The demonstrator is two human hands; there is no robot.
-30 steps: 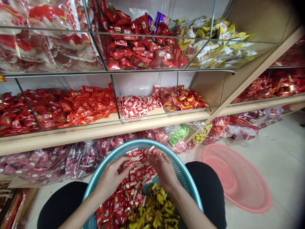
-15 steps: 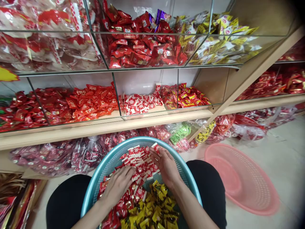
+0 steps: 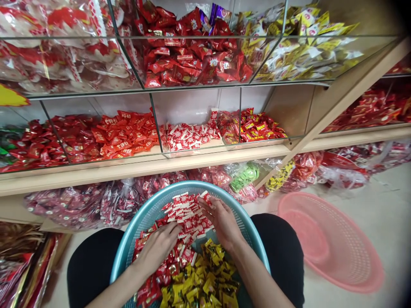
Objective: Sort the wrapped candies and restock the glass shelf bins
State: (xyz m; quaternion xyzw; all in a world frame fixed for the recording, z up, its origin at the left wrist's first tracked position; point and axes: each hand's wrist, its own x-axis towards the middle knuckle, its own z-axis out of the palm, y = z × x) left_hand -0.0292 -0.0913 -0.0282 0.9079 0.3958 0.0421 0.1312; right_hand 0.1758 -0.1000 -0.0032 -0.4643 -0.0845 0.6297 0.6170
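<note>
A turquoise plastic basket [image 3: 116,261] stands between my knees. Inside it are red-and-white wrapped candies [image 3: 188,214], darker red wrapped candies [image 3: 149,293] and yellow-wrapped candies [image 3: 208,282]. My left hand [image 3: 160,244] rests palm down over the red candies, its fingers bent and lightly apart, with the tips partly hidden. On the other side of the pile, my right hand [image 3: 221,218] is cupped with spread fingers. One red-and-white candy lies against its fingertips; I see no firm grip on it.
A pink basket [image 3: 349,248] lies on the floor to the right. Ahead, a wooden shelf [image 3: 205,156] carries clear bins of wrapped candies. Bagged candies [image 3: 80,201] sit beneath it. Shiny packaging [image 3: 25,265] lies at lower left.
My right hand has moved slightly left over the pile, and the candy at its fingertips has shifted left with it. My left hand stays nearly in place. The view has shifted a little.
</note>
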